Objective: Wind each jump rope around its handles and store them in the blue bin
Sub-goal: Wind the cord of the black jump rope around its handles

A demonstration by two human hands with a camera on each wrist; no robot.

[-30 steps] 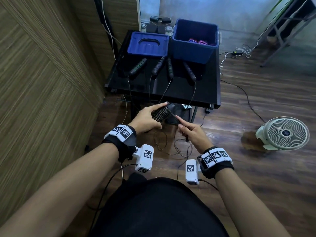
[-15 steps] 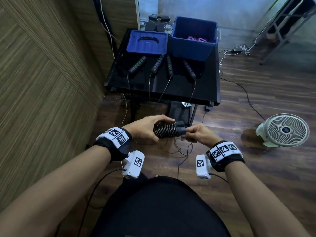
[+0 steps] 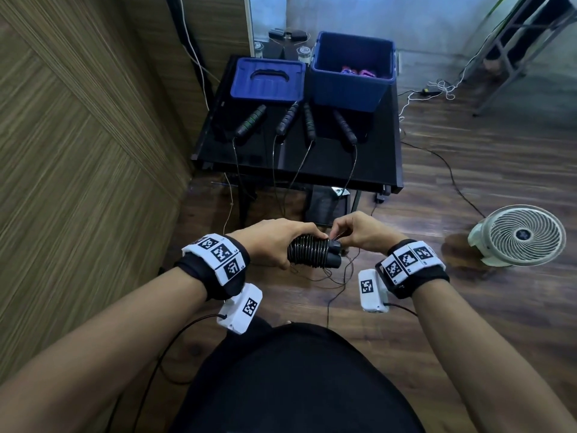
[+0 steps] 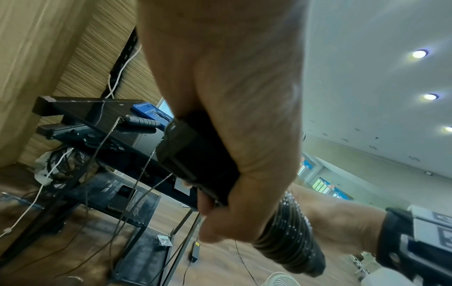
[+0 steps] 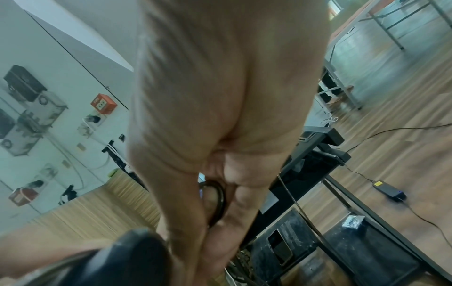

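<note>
We see the left hand (image 3: 274, 242) still wrapped around the wound jump rope (image 3: 309, 252), now lower and well short of the tabletop (image 3: 327, 164). The right hand (image 3: 359, 231) has moved from its end to pinching the cord on top.

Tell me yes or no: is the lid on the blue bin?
No: the blue lid lies flat on the black table to the left of the open blue bin.
</note>
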